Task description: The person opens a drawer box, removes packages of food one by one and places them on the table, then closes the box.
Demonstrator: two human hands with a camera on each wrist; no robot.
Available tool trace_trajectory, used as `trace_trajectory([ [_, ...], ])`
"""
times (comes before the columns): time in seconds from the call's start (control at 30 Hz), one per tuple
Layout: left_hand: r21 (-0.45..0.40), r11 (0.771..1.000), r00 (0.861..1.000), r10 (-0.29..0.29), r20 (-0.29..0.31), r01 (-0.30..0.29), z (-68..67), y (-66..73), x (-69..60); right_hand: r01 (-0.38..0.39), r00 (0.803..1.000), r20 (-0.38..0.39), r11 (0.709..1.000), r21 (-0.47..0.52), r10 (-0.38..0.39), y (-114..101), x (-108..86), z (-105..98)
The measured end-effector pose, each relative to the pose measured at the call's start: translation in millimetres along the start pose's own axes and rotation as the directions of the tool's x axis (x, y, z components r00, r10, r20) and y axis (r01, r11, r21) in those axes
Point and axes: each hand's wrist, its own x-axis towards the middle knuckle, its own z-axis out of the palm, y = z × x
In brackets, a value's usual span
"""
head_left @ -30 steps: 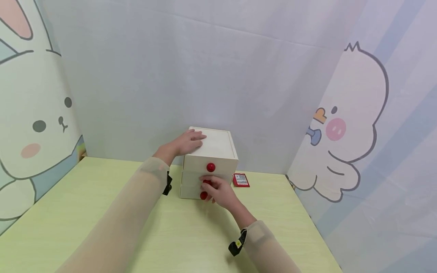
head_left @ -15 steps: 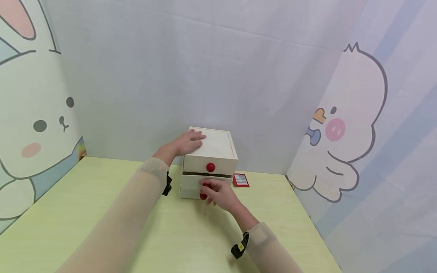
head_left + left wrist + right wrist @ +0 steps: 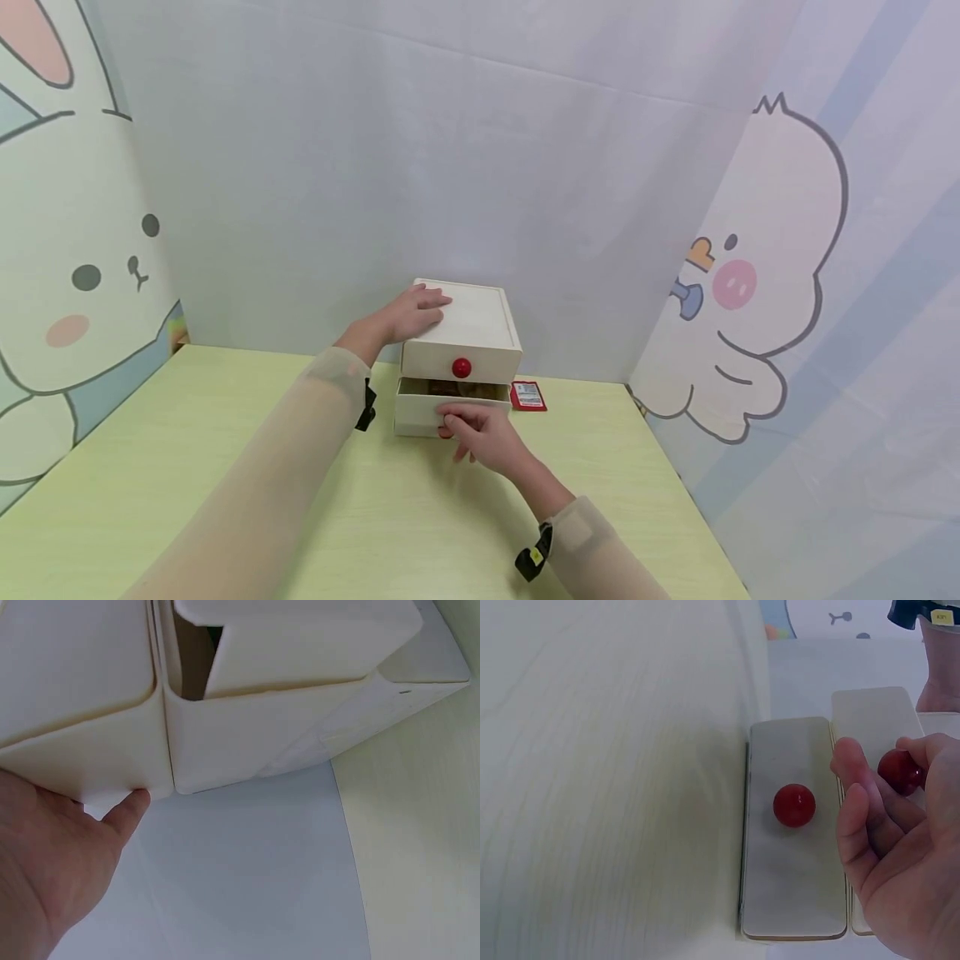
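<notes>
A white drawer box (image 3: pixel 474 321) with red knobs stands against the back curtain. Its top drawer is closed, with a red knob (image 3: pixel 461 367) in front. Below it the middle drawer (image 3: pixel 420 410) is pulled partly out, and something brownish (image 3: pixel 465 389) shows inside, too dark to make out. My right hand (image 3: pixel 487 437) pinches the middle drawer's red knob (image 3: pixel 900 771) between thumb and fingers. The bottom drawer's knob (image 3: pixel 794 805) is beside these fingers, untouched. On the box's top left edge rests my left hand (image 3: pixel 412 314), fingers extended, its thumb against the side in the left wrist view.
A small red packet (image 3: pixel 528 396) with a white label lies right of the box on the light wooden table (image 3: pixel 225 433). Curtains printed with cartoon animals enclose the back and both sides. Each wrist wears a black strap-on device (image 3: pixel 534 554).
The middle drawer has come out from closed, drawn toward me by my right hand on its knob, and its inside now shows. My left hand stays put on the box top.
</notes>
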Motion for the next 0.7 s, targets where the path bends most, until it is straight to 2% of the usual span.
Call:
trace_trajectory([
  [0.27,0.032,0.999,1.000,0.009,-0.003,-0.009,0.5,-5.4,3.9,0.026,1.000,0.008,1.000,-0.003,-0.026,3,-3.7,3],
  [0.7,0.021,1.000,1.000,0.007,-0.008,-0.007,1.5,-4.9,2.0,0.014,1.000,0.016,1.000,-0.027,-0.013,1,-11.8,5],
])
